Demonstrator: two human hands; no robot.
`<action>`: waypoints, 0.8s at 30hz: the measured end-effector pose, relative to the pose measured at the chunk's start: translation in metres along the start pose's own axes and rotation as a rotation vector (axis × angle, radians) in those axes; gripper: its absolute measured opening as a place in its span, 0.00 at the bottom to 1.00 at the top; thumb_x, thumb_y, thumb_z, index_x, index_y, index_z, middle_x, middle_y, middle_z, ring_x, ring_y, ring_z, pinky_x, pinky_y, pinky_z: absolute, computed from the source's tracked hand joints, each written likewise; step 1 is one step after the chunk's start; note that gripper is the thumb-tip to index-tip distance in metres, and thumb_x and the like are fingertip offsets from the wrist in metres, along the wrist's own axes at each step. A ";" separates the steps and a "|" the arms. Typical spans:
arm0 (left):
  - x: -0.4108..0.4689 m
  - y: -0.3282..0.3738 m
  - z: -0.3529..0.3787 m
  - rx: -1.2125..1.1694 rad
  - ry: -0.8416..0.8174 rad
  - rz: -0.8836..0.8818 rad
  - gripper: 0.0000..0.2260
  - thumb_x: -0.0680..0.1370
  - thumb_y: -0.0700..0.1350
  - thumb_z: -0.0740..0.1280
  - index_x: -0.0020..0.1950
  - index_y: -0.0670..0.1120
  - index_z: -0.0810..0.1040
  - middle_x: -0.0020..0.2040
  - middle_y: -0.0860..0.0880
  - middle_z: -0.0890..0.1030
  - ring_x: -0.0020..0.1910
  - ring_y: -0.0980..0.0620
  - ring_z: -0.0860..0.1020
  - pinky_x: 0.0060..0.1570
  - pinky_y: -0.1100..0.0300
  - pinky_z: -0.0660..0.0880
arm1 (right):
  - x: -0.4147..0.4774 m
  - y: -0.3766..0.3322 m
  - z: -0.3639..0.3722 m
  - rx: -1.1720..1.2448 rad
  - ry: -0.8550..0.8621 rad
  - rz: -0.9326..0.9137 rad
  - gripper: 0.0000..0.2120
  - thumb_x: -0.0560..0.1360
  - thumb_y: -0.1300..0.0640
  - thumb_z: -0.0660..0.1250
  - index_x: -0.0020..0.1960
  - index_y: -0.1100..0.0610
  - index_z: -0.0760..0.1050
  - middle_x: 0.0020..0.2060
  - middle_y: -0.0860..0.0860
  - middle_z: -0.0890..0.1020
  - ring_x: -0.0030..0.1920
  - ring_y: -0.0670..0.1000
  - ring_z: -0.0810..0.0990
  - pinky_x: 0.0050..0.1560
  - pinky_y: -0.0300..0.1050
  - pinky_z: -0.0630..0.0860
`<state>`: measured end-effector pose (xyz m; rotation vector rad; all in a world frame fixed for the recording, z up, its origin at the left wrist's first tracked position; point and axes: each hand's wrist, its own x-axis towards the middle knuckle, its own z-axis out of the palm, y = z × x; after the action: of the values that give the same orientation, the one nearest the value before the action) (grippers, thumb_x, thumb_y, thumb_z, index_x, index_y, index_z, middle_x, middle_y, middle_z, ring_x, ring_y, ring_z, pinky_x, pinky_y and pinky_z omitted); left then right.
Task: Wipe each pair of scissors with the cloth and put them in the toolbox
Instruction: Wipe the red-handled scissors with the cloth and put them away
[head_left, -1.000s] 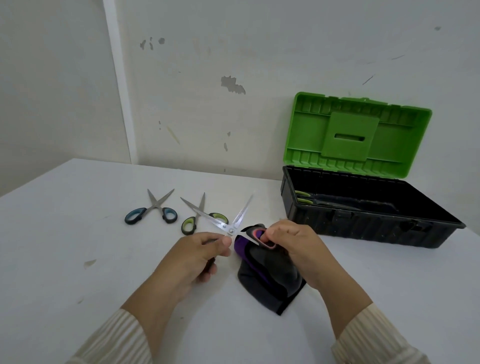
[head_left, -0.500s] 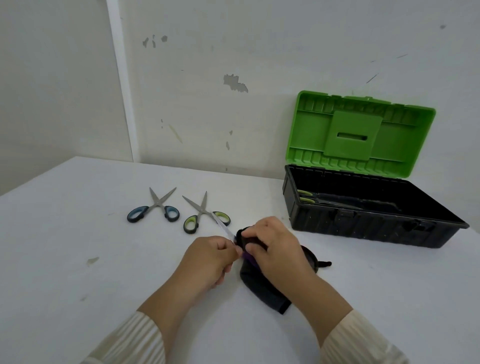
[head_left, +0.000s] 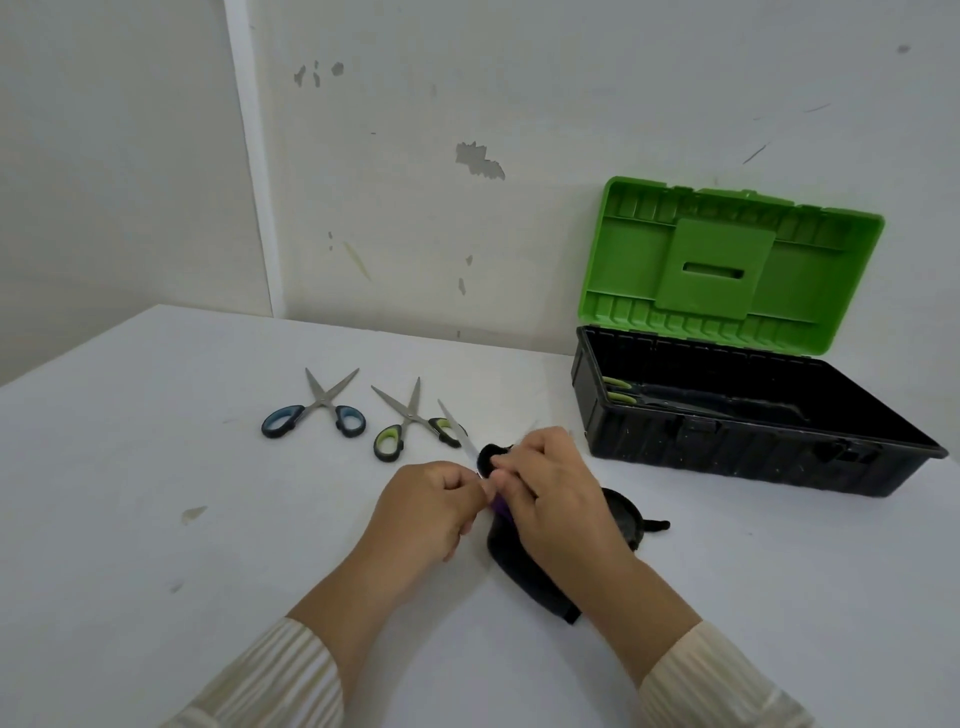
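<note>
My left hand is curled into a loose fist with the fingers folded in, closed on the purple-handled scissors; the exact grip is hidden under my knuckles, and only a sliver of purple shows between my two hands. One steel blade sticks out from the gap between them, pointing away from me and a little to the left. My right hand sits just beside the left, nearly touching it, its fingers bent and pinching a bunched fold of the dark cloth close to the base of that blade. The rest of the cloth lies under and behind my right hand, trailing back towards my wrist on the white table.

Beyond my left hand lie the green-handled scissors, blades spread, and further to the left of them the blue-handled scissors, also spread. The raised blade crosses in front of one green handle.

Out past my right hand, to the right, stands the black toolbox with its green lid tipped up against the wall. Inside, at the end nearest my hands, lies another pair of scissors with pale green handles
</note>
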<state>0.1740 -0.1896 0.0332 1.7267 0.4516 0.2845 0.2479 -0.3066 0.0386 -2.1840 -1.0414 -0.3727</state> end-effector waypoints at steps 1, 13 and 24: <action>-0.001 0.000 0.000 -0.001 -0.003 0.009 0.13 0.75 0.45 0.68 0.32 0.41 0.77 0.23 0.50 0.71 0.20 0.52 0.64 0.22 0.66 0.60 | 0.003 0.001 -0.002 0.007 0.048 0.028 0.09 0.76 0.58 0.61 0.50 0.60 0.78 0.47 0.48 0.70 0.40 0.41 0.69 0.41 0.25 0.65; -0.004 0.003 0.001 -0.027 -0.017 0.002 0.14 0.75 0.43 0.68 0.29 0.45 0.76 0.23 0.50 0.71 0.21 0.52 0.63 0.23 0.65 0.60 | -0.001 0.003 -0.003 -0.031 0.076 -0.012 0.05 0.74 0.62 0.64 0.45 0.61 0.79 0.42 0.47 0.72 0.39 0.44 0.71 0.41 0.21 0.65; 0.000 0.003 -0.008 -0.082 -0.018 -0.040 0.10 0.75 0.44 0.68 0.43 0.36 0.81 0.24 0.51 0.72 0.21 0.52 0.64 0.20 0.67 0.60 | 0.006 0.038 -0.049 0.269 -0.178 0.352 0.09 0.73 0.53 0.66 0.41 0.57 0.81 0.44 0.51 0.77 0.46 0.48 0.76 0.50 0.39 0.71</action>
<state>0.1713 -0.1828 0.0375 1.6374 0.4549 0.2555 0.2822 -0.3535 0.0601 -2.1256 -0.7264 0.1181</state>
